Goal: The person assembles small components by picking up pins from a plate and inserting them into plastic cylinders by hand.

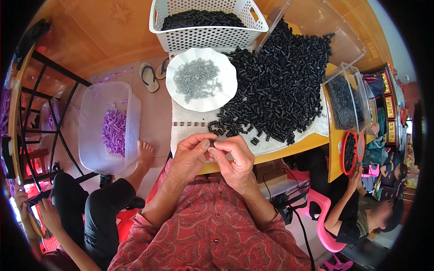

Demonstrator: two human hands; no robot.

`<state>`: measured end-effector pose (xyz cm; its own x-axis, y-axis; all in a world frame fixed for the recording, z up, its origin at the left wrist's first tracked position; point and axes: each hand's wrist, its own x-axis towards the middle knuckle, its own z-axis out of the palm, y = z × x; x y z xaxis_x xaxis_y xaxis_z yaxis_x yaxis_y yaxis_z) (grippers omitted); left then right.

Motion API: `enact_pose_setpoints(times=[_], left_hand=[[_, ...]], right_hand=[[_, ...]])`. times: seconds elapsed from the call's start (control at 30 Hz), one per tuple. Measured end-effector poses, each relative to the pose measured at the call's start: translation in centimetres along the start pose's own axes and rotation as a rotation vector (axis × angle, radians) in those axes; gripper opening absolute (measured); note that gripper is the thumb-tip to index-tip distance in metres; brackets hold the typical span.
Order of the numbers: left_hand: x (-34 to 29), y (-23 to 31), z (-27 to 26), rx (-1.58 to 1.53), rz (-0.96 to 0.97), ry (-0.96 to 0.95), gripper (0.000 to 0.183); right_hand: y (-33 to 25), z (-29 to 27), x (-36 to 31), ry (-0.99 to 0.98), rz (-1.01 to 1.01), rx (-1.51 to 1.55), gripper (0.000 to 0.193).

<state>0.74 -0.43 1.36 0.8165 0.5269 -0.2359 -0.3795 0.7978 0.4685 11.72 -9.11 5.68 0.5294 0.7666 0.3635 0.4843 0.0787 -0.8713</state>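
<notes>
My left hand and my right hand meet at the table's near edge. Their thumbs and fingertips pinch a small black cylindrical plastic piece, partly hidden by the fingers. Just beyond, a large heap of similar black pieces spreads over a white cloth, a few lying loose near my fingers. A white scalloped plate sits to the left of the heap. On it lie many small clear pieces.
A white perforated basket of black pieces stands behind the plate. Clear boxes and a red round tray are at right, near a seated person. At left, a plastic tub holds purple strips beside another person's legs.
</notes>
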Motion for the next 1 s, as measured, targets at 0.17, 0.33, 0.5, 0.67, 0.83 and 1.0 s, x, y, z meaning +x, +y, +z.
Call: enact_pose_setpoints(times=[0.17, 0.33, 0.5, 0.67, 0.83, 1.0], left_hand=[[0.0, 0.0, 0.1, -0.013, 0.01, -0.022, 0.022], [0.1, 0.4, 0.1, 0.002, 0.002, -0.03, 0.022], [0.1, 0.5, 0.0, -0.003, -0.016, -0.003, 0.022], [0.4, 0.4, -0.2, -0.023, -0.016, -0.029, 0.022], [0.2, 0.4, 0.1, -0.018, 0.006, 0.009, 0.023], [0.4, 0.0, -0.5, -0.05, 0.018, -0.033, 0.023]], right_hand=[[-0.3, -0.3, -0.2, -0.02, 0.036, 0.01, 0.017], [-0.6, -1.7, -0.3, -0.008, -0.055, -0.147, 0.016], [1.8, -3.8, -1.3, 0.123, 0.04, -0.376, 0.017], [3.5, -5.1, -0.5, 0.141, 0.026, -0.591, 0.019], [3.4, -4.8, 0.5, 0.063, 0.04, -0.689, 0.021], [3.8, -4.7, 0.5, 0.024, 0.062, -0.752, 0.019]])
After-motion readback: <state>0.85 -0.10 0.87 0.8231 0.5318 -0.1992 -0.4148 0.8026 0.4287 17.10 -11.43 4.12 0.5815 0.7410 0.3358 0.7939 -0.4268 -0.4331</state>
